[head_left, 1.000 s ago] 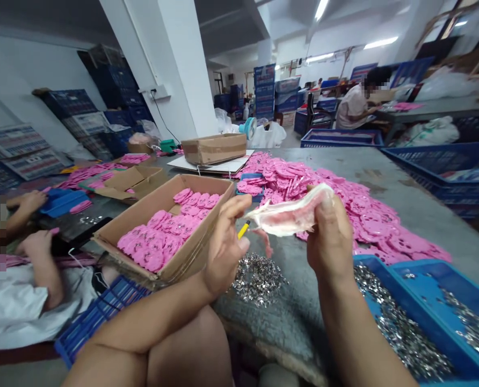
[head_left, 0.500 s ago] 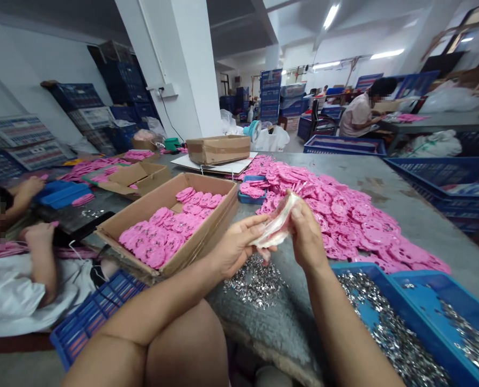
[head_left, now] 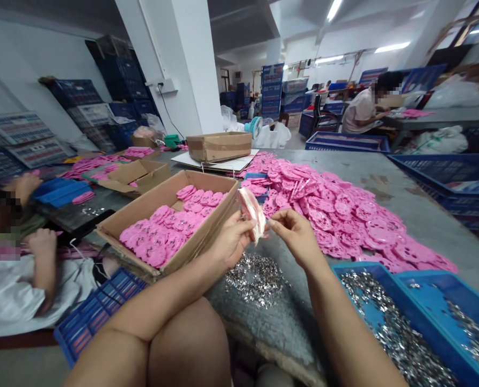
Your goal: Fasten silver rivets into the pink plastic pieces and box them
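Observation:
My left hand (head_left: 232,239) grips a crumpled whitish-pink rag or bag (head_left: 252,210), held upright above the table edge. My right hand (head_left: 295,234) pinches the same rag's lower right edge with thumb and forefinger. Just below the hands lies a heap of small silver metal parts (head_left: 257,279) on a grey cloth. A big pile of pink round pieces (head_left: 336,215) spreads over the table to the right. An open cardboard box (head_left: 171,226) partly filled with pink pieces stands to the left of my hands.
Blue trays (head_left: 420,306) holding silver parts sit at lower right. A closed carton (head_left: 219,146) and another open box (head_left: 137,176) stand farther back. A person (head_left: 17,252) sits at left by a blue crate (head_left: 96,309); another person (head_left: 364,107) works at a far table.
Both hands came closer together and lower. The rag, stretched wide a second ago, is bunched upright in my left hand; my right hand shifted from gripping its end to pinching its edge.

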`<state>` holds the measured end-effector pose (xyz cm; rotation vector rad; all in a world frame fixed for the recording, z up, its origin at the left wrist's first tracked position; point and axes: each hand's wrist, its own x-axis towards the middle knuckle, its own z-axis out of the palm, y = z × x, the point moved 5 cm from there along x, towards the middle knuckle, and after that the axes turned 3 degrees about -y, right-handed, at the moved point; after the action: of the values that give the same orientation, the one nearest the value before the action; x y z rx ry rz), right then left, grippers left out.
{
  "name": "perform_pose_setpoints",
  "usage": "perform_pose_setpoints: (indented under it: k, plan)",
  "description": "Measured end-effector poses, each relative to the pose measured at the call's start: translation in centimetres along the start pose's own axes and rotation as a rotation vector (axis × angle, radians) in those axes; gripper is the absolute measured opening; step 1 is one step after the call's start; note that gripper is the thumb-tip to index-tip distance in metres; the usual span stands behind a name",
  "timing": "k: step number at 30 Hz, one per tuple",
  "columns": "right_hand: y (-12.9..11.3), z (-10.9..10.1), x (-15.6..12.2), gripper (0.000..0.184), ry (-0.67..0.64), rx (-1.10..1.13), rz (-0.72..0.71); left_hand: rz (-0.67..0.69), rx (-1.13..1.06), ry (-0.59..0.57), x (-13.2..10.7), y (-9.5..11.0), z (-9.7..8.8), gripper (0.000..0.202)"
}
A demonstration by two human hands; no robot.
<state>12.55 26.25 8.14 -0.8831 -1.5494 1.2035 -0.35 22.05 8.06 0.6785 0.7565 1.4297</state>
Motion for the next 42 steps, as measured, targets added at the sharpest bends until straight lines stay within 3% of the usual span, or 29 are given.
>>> perform_pose_setpoints:
  k: [10,19,29,35,42]
  plan:
    - [1.1,0.6,0.0,0.014,-0.127,-0.264,0.059,0.048,-0.004,0.090,0.6,-0.2,-1.2,0.031]
    - [-0.4,1.0,-0.4,0.007,-0.154,-0.521,-0.014,0.051,-0.005,0.065,0.7,-0.4,-1.3,0.034]
    - [0.2,1.2,-0.4,0.012,-0.240,-0.455,-0.002,0.087,0.064,0.019,0.7,-0.6,-1.6,0.043]
    - [-0.7,1.5,-0.9,0.008,-0.171,-0.721,-0.063,0.098,0.141,0.059,0.6,-0.8,-1.7,0.044]
    - [-0.1,2.1,-0.8,0.010,-0.106,-0.916,-0.020,0.054,0.175,0.078,0.8,-1.3,-1.6,0.041]
